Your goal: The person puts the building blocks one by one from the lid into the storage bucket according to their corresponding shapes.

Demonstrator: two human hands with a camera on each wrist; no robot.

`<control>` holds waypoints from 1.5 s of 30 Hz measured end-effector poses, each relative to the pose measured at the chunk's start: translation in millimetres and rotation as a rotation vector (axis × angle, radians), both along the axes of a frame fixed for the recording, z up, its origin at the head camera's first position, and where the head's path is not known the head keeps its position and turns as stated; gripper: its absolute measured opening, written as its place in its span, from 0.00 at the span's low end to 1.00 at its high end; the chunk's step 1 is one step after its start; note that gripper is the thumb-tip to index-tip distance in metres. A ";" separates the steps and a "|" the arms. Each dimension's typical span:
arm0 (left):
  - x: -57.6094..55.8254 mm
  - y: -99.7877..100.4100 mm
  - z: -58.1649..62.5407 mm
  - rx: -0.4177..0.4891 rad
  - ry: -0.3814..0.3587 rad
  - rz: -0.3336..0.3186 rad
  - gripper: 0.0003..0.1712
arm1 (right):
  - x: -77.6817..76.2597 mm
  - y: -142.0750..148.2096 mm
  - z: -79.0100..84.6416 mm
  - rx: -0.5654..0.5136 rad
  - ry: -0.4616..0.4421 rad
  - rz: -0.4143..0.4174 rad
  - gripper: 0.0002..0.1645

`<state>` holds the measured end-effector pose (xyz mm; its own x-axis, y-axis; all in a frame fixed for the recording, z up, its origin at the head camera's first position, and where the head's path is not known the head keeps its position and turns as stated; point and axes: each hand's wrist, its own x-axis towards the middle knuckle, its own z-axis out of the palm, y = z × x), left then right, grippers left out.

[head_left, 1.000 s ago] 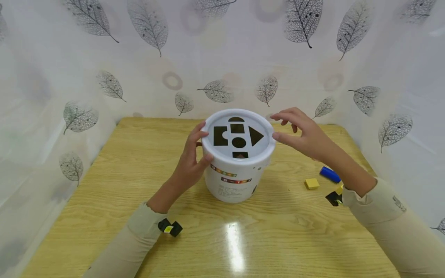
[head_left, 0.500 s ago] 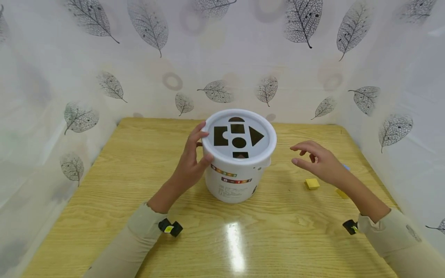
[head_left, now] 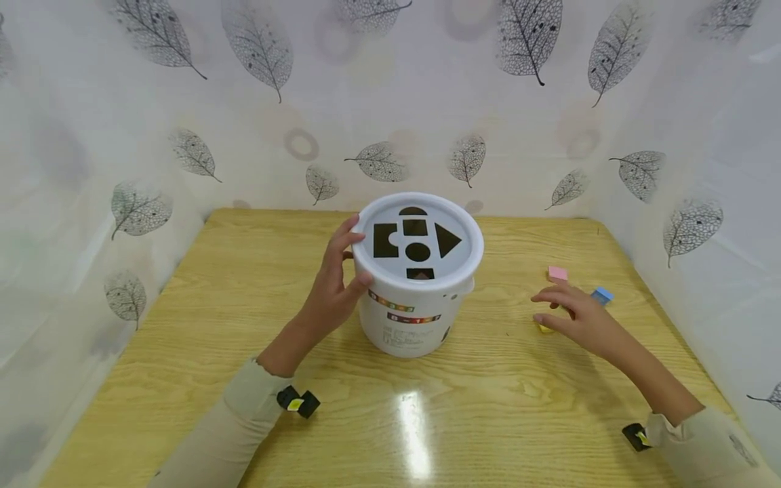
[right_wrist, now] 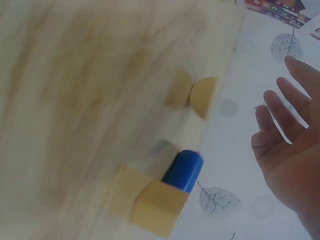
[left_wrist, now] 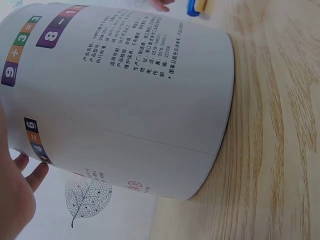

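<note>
A white shape-sorter bucket [head_left: 407, 329] stands upright on the table, its lid [head_left: 372, 271] cut with a triangle, circle, square and other shapes. My left hand [head_left: 332, 278] grips its left side, thumb at the front and fingertips at the lid's rim. To the right, my right hand [head_left: 576, 315] hovers over loose blocks with its fingers loosely bent and nothing between them. A yellow block [head_left: 546, 329] shows partly below its fingertips. Behind it lie a pink block [head_left: 557, 273] and a partly hidden blue block [head_left: 602, 295]. The right wrist view shows a yellow half-round block [right_wrist: 204, 96].
Wood-grain table [head_left: 244, 271] lies under everything. A white leaf-print curtain [head_left: 390, 102] encloses the back and both sides. Black wrist cameras sit at the left cuff [head_left: 297, 401] and the right cuff [head_left: 636, 437].
My right hand has left the lid's right rim and moved right and down toward the loose blocks. My left hand stays on the bucket.
</note>
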<state>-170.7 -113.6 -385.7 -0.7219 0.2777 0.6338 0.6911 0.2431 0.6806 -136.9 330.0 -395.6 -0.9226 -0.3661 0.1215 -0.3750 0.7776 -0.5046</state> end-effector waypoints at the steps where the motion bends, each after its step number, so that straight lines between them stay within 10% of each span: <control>1: 0.2 0.0 -0.3 0.002 0.000 0.000 0.46 | 1.5 3.1 -2.0 -0.003 0.000 -0.002 0.22; 45: -1.7 0.8 -1.6 0.020 0.030 -0.004 0.46 | 1.0 28.8 -32.6 0.139 0.085 0.017 0.18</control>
